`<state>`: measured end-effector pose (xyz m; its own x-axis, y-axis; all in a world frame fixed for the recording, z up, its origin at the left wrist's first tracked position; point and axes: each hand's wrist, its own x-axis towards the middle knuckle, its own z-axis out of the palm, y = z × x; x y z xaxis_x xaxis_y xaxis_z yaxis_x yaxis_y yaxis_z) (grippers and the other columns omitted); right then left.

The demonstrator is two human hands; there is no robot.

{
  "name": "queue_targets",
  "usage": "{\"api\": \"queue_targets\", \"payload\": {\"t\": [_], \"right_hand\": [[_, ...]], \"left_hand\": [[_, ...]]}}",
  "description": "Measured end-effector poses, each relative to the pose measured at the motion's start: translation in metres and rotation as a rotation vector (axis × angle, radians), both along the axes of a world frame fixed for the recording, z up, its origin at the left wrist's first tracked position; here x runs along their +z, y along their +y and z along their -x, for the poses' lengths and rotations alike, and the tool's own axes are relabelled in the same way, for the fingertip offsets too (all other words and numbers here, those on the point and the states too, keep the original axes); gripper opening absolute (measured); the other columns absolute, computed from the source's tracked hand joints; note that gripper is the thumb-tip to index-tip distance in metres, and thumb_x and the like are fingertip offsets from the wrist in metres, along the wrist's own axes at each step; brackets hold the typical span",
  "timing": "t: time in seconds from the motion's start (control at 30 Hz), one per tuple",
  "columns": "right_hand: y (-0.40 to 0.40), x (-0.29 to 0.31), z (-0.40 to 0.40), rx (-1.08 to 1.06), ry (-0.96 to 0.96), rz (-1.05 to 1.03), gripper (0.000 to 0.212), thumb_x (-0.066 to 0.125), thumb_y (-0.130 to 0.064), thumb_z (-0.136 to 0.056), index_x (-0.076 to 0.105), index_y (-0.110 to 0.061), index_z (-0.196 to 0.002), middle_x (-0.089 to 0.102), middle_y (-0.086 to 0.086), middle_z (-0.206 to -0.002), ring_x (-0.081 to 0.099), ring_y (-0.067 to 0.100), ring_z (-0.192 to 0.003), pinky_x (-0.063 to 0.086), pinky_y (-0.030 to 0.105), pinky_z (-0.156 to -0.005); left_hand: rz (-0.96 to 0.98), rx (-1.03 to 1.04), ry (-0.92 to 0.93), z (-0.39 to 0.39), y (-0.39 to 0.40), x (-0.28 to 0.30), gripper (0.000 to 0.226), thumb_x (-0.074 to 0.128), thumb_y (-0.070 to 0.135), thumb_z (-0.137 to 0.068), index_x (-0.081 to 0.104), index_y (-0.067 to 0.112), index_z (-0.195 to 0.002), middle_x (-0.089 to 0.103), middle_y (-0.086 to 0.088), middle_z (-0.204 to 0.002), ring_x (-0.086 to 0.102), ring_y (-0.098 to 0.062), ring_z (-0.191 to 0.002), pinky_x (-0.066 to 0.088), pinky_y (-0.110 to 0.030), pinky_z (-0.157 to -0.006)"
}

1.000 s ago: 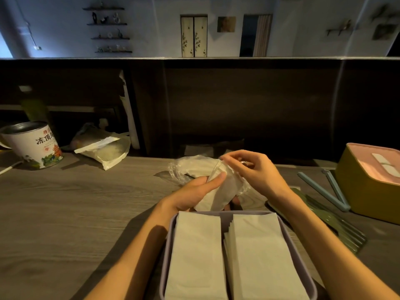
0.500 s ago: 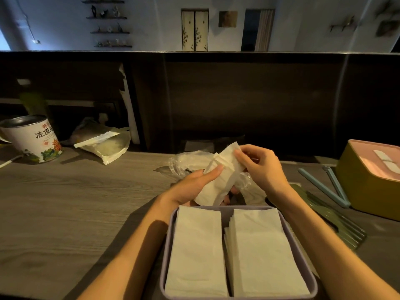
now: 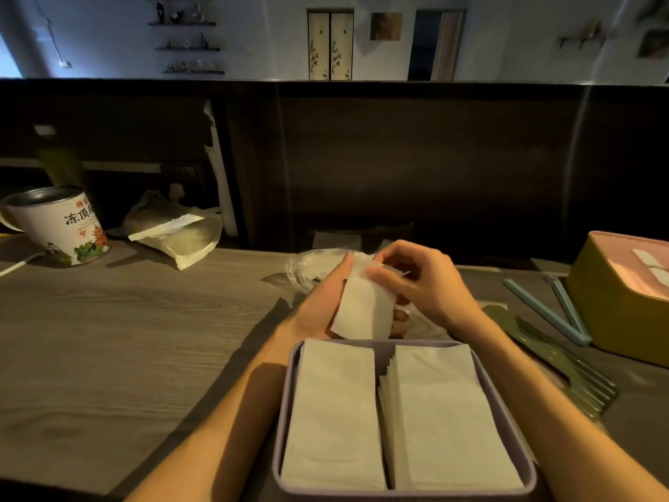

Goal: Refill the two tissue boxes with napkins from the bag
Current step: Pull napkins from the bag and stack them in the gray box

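Head view of a wooden table (image 3: 126, 338). Both hands meet just beyond the far rim of an open lilac tissue box (image 3: 286, 411), holding a folded white napkin (image 3: 362, 306) above the table. The left hand (image 3: 322, 302) lies behind and under the napkin, fingers extended along its back and thumb along its left edge, supporting it. The right hand (image 3: 423, 284) has fingers curled, thumb and forefinger pinching the napkin's upper right corner. Behind the hands, the crumpled clear plastic bag (image 3: 307, 266) lies on the table, touching or just beside the left hand; which cannot be told. Inside the lilac box, two stacks of napkins (image 3: 336, 414) lie side by side, the right stack showing stepped edges along its left side. A second tissue box (image 3: 622, 313), yellow with a pink lid in place, stands at the right edge, well apart from the hands. Between the two boxes lie pale blue tongs (image 3: 543, 309) and green forks (image 3: 557, 360). At far left stands a printed tin (image 3: 61, 226), with a sealed pouch (image 3: 181, 233) beside it
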<state>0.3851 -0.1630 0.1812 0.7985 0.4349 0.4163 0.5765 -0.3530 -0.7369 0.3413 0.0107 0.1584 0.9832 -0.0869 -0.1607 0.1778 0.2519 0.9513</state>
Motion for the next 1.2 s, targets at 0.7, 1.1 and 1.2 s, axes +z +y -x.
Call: {"api": "queue_targets", "payload": {"t": [0.7,1.1,1.2], "right_hand": [[-0.020,0.034,0.004,-0.079,0.221,0.059,0.025,0.072,-0.048,-0.088,0.076,-0.027,-0.102,0.073,-0.008,-0.095,0.071,0.007,-0.088,0.058,0.022,-0.076],[-0.068,0.124,0.084,-0.049,0.367,0.257,0.022,0.069,-0.050,-0.090,0.078,-0.036,-0.103,0.076,-0.011,-0.095,0.070,0.013,-0.101,0.056,0.036,-0.097],[-0.070,0.120,0.104,-0.086,0.289,0.456,0.028,0.069,-0.049,-0.090,0.076,-0.033,-0.112,0.074,-0.011,-0.100,0.069,0.008,-0.096,0.057,0.030,-0.092]], "left_hand": [[-0.645,-0.220,-0.184,0.024,0.012,0.046,0.041,0.065,0.045,-0.094,0.055,0.032,-0.132,0.068,0.008,-0.118,0.067,-0.007,-0.106,0.056,-0.038,-0.097],[-0.708,-0.121,-0.195,0.125,-0.023,0.138,0.046,0.080,0.022,-0.083,0.060,0.023,-0.124,0.075,0.000,-0.106,0.074,-0.008,-0.089,0.058,-0.019,-0.066],[-0.627,-0.152,-0.139,0.148,-0.034,0.124,0.052,0.083,0.010,-0.079,0.055,0.020,-0.121,0.076,-0.003,-0.098,0.075,-0.011,-0.086,0.060,-0.024,-0.067]]}}
